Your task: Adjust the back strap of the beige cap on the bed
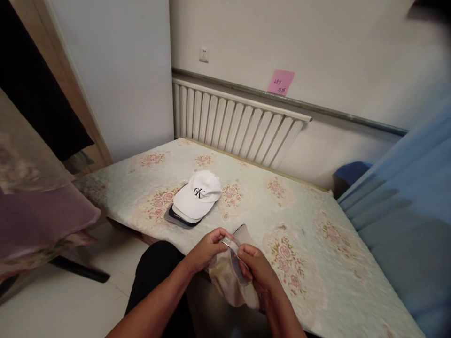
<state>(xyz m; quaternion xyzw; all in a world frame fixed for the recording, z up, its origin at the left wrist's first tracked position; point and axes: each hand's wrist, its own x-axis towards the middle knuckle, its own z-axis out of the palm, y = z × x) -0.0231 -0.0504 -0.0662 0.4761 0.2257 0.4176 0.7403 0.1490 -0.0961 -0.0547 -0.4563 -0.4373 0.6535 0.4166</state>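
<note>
A beige cap [227, 279] is held between both my hands, low over the near edge of the bed. My left hand [212, 243] is closed, pinching the cap's back strap beside a small metal buckle [227, 241]. On the strap's other side, the fingers of my right hand [254, 264] are closed around it, some of them hidden behind the cap. The cap's grey brim [242, 232] points away from me. A stack of caps lies on the bed ahead and left of my hands; its top one is a white cap [200, 192] with black letters, over darker brims [181, 218].
The bed has a pale floral cover [275, 220]. Behind it are a white radiator [229, 122], a pink note [281, 82] and a wall socket [204, 55]. A blue curtain [405, 206] hangs at the right. Cloths [38, 216] hang at the left.
</note>
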